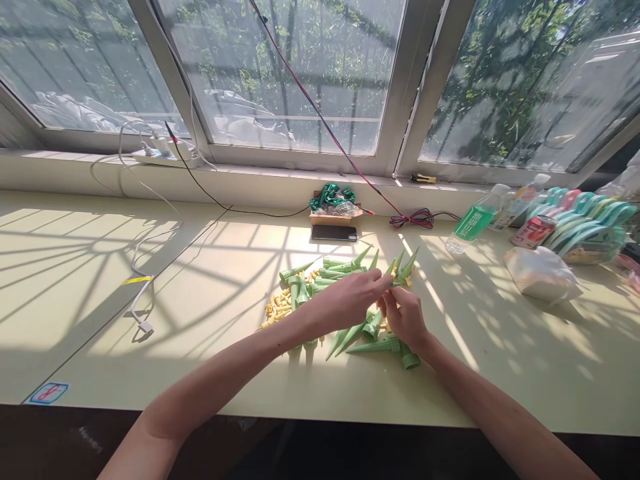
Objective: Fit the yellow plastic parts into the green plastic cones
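Note:
My left hand [367, 288] and my right hand [406, 319] meet over a pile of green plastic spikes. Both have their fingers closed and fingertips together; what they pinch is hidden among the fingers and the green parts behind. Pointed tips of several green spikes [409, 267] stick out just beyond my hands. Near my right wrist lies another green spike [373, 347], beside a green cap-like end [410, 360]. Small yellow plastic pieces [278, 308] are heaped to the left of my left forearm, partly under more green spikes [295, 272].
Behind the pile are a black phone [334, 233] and a small box [336, 215] with green material. To the right stand a bottle [473, 223], a can [534, 231], a white packet [543, 273] and pastel plastic items [595, 233]. A white cable [143, 303] lies left.

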`<state>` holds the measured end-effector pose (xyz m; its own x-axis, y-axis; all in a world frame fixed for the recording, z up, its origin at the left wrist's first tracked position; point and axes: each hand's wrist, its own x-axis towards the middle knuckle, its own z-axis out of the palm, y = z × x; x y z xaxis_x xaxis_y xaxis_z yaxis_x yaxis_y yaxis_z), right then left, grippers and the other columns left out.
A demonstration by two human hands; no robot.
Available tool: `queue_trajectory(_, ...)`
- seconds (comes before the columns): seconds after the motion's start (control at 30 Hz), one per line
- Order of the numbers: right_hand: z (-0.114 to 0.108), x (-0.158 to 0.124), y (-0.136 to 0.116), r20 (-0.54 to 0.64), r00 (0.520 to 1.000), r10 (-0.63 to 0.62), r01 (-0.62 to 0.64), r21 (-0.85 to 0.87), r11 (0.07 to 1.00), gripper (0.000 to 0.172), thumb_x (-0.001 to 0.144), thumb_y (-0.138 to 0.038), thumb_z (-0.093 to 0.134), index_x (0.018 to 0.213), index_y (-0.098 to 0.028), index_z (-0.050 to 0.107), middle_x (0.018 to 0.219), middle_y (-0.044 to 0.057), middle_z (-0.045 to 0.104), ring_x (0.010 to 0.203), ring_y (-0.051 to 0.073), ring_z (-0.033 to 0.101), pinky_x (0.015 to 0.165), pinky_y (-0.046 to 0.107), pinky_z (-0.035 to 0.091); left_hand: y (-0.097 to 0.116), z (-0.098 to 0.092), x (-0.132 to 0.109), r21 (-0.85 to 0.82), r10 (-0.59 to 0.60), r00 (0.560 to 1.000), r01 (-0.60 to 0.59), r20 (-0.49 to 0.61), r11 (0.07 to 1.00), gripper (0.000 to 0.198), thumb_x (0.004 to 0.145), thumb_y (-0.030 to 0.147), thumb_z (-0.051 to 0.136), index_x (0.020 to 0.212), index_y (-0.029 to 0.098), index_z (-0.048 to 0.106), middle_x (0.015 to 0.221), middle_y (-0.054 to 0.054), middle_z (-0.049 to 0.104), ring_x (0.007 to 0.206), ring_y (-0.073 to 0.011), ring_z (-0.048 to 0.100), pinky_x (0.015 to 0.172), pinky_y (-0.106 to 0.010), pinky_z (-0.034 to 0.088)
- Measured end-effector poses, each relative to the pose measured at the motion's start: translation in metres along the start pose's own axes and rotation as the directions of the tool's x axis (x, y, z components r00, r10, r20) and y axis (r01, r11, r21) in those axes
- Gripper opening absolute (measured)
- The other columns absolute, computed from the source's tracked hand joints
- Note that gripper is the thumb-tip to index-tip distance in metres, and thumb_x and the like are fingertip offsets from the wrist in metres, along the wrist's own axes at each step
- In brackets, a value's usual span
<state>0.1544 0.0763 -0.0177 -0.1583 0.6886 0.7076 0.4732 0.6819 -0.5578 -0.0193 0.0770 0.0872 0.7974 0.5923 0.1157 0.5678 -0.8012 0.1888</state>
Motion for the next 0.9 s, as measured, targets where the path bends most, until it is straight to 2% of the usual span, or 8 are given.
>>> queue_trajectory(0.17, 0.000, 0.000, 0.001, -0.005, 1.000, 0.023, -0.023, 0.028, 0.999, 0.039, 0.103, -0.026, 0.040, 0.064, -0.020, 0.043, 0.052, -0.004, 0.050, 0.045, 0.009, 0.045, 0.048, 0.022, 0.035, 0.000, 0.000, 0.000, 0.005, -0.006, 1.000, 0.006, -0.008, 1.000, 0.030, 0.078, -0.009, 0.039, 0.096, 0.015, 0.046, 0.091, -0.007, 0.056, 0.069, -0.0130, 0.049, 0.052, -0.025, 0.030)
queue_trajectory(0.43, 0.001, -0.001, 0.002, 0.016, 0.994, 0.108, -0.109, 0.101, 0.989, 0.035, 0.102, -0.027, 0.042, 0.067, -0.021, 0.041, 0.053, -0.005, 0.045, 0.045, 0.008, 0.041, 0.046, 0.022, 0.033, -0.003, 0.000, 0.000, -0.004, -0.028, 0.999, 0.028, -0.022, 1.000, 0.022, 0.084, -0.003, 0.040, 0.095, 0.016, 0.044, 0.078, -0.003, 0.053, 0.061, -0.0124, 0.045, 0.049, -0.024, 0.030)
queue_trajectory(0.67, 0.006, -0.007, 0.014, 0.012, 0.985, 0.171, -0.171, 0.169, 0.971, 0.038, 0.102, -0.031, 0.043, 0.065, -0.022, 0.034, 0.052, -0.006, 0.037, 0.045, 0.009, 0.038, 0.044, 0.023, 0.030, -0.002, 0.000, 0.001, 0.035, 0.042, 0.998, -0.041, -0.039, 0.999, 0.025, 0.082, -0.006, 0.039, 0.095, 0.015, 0.045, 0.081, -0.005, 0.056, 0.063, -0.0126, 0.048, 0.050, -0.025, 0.030)
queue_trajectory(0.9, 0.006, -0.007, 0.016, 0.021, 0.984, 0.179, -0.180, 0.178, 0.967, 0.039, 0.101, -0.034, 0.042, 0.064, -0.022, 0.038, 0.048, -0.006, 0.038, 0.043, 0.009, 0.038, 0.043, 0.023, 0.029, -0.002, 0.003, 0.001, 0.092, 0.114, 0.993, -0.110, -0.038, 0.990, 0.032, 0.076, -0.009, 0.037, 0.093, 0.015, 0.046, 0.083, -0.005, 0.055, 0.065, -0.0133, 0.047, 0.053, -0.027, 0.030)
